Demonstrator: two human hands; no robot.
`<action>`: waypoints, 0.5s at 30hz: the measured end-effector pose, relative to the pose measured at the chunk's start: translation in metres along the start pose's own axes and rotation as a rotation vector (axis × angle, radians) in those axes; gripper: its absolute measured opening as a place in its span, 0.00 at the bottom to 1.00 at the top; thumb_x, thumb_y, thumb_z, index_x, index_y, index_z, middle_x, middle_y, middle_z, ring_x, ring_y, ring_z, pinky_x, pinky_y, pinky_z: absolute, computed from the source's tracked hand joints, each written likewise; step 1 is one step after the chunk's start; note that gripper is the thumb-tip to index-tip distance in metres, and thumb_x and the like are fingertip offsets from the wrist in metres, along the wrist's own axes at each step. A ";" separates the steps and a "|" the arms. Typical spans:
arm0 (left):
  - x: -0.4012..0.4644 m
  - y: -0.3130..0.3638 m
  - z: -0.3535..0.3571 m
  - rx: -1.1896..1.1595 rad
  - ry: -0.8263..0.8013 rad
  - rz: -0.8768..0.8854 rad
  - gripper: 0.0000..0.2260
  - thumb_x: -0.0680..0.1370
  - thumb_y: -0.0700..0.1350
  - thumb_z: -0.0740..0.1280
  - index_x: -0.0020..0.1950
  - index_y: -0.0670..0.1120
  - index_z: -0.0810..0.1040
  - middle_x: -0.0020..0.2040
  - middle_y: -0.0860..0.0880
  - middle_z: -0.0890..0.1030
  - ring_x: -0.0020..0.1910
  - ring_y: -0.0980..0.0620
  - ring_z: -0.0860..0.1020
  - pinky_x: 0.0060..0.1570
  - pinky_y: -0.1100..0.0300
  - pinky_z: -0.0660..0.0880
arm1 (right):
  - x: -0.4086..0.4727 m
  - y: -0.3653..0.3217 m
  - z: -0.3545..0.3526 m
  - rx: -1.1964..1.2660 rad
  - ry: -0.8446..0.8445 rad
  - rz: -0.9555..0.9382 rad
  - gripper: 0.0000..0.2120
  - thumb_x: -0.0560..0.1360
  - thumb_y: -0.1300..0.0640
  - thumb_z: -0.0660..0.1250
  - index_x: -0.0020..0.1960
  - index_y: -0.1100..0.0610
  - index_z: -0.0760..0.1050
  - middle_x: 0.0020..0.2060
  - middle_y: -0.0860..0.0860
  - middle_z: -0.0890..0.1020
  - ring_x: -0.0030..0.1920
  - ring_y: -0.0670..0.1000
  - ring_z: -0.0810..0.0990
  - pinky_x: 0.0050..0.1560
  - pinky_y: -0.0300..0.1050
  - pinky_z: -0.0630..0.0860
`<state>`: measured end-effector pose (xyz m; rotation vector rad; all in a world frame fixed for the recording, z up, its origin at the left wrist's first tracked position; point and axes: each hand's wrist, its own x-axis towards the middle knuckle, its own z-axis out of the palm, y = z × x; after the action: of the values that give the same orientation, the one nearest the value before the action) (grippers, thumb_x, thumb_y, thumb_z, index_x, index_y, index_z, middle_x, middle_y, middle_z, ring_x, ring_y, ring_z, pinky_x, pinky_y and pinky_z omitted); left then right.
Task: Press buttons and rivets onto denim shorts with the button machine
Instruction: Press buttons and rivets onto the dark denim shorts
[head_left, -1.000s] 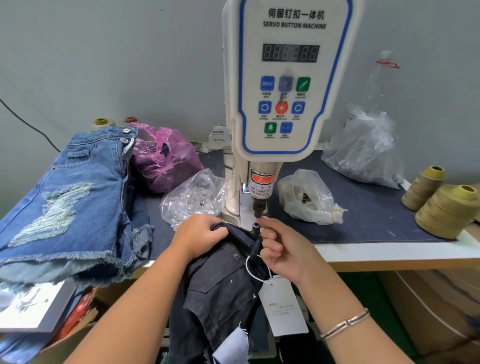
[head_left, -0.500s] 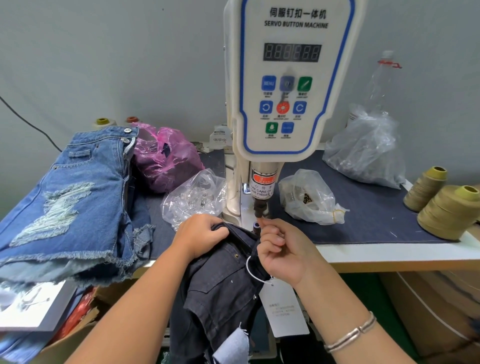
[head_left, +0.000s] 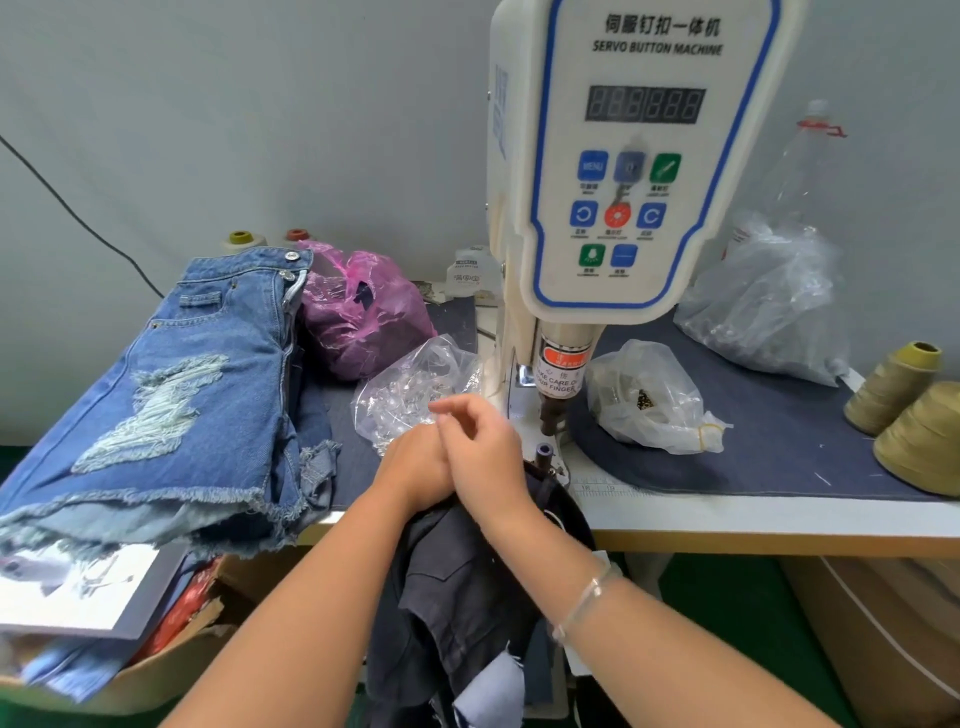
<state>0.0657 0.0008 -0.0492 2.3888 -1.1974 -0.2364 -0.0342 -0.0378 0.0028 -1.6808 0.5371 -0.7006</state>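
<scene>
Dark denim shorts (head_left: 467, 587) are hanging off the front edge of the surface (head_left: 727, 519), directly below the servo button machine (head_left: 639, 171), waistband end reaching up toward its lower die (head_left: 544, 453). All places below are relative to that machine.

Hands: both are sitting together just left of the die, touching each other. Left hand (head_left: 415, 467) is lying knuckles-up on the top of the dark shorts; cannot tell whether it is gripping the cloth, the fingers are hidden. Right hand (head_left: 480, 447) is crossing over it, fingers loosely curled, tips reaching toward the clear bag (head_left: 410, 384) left of the column. Cannot tell if it is pinching anything; the fingertips are blurred. A bracelet (head_left: 584, 603) is showing on the right wrist.

Punch head (head_left: 550, 415) is standing up, clear of the die, nothing between them.

Left of the machine: pink bag (head_left: 358, 317), then a stack of ripped blue denim shorts (head_left: 166, 400) overhanging the surface edge. Right of it: small clear bag (head_left: 649, 400) holding dark metal pieces, a larger clear bag (head_left: 763, 312) behind, two thread cones (head_left: 904, 410) at far right. Blue cloth mat (head_left: 779, 441) is covering the surface under all of that.
</scene>
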 end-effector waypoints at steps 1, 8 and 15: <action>0.001 -0.002 0.001 -0.005 0.023 0.006 0.05 0.73 0.45 0.61 0.38 0.52 0.68 0.36 0.52 0.78 0.39 0.44 0.77 0.32 0.57 0.65 | 0.014 0.001 0.005 -0.113 -0.004 -0.060 0.09 0.76 0.66 0.62 0.47 0.56 0.79 0.43 0.49 0.81 0.43 0.45 0.78 0.44 0.26 0.68; -0.002 0.003 -0.002 -0.150 0.013 -0.087 0.10 0.66 0.57 0.56 0.33 0.53 0.70 0.37 0.48 0.79 0.37 0.46 0.76 0.30 0.59 0.64 | 0.082 0.017 0.024 -0.795 -0.167 0.074 0.14 0.77 0.63 0.58 0.60 0.60 0.77 0.58 0.57 0.79 0.58 0.58 0.78 0.54 0.44 0.73; 0.001 0.001 0.000 -0.062 0.004 -0.029 0.11 0.65 0.58 0.54 0.29 0.52 0.66 0.39 0.44 0.81 0.35 0.44 0.75 0.29 0.57 0.61 | 0.097 0.023 0.025 -1.012 -0.227 0.125 0.14 0.76 0.65 0.60 0.58 0.58 0.79 0.56 0.58 0.80 0.56 0.59 0.78 0.50 0.46 0.75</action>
<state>0.0655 -0.0011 -0.0486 2.3527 -1.1381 -0.2738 0.0532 -0.0909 -0.0075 -2.5837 0.9062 -0.1014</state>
